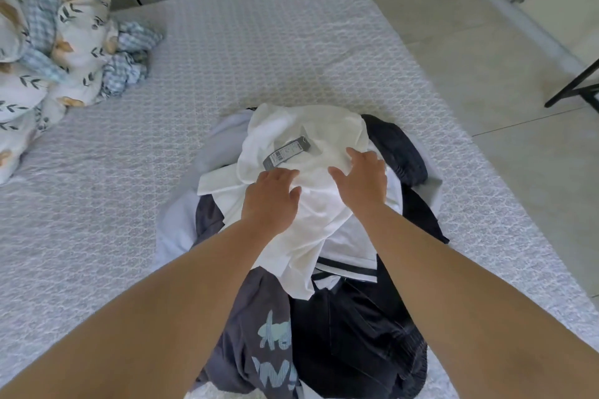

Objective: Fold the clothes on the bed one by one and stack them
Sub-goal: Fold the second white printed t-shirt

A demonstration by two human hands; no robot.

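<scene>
A heap of clothes lies on the bed's near half. On top is a crumpled white garment (291, 146) with a grey barcode tag (287, 152). My left hand (272, 197) rests on it just below the tag, fingers spread and slightly bent into the cloth. Beside it my right hand (363, 178) lies flat on the same white garment. Under it are a pale blue shirt (181, 223), a dark grey printed top (259, 327), black trousers (356, 334) and a dark ribbed piece (398, 152).
The bed (259, 58) has a pale quilted cover. A bundled duvet (58, 52) with leaf print and blue check sits at the far left. The tiled floor (486, 58) runs along the right side, with a black furniture leg (573, 84).
</scene>
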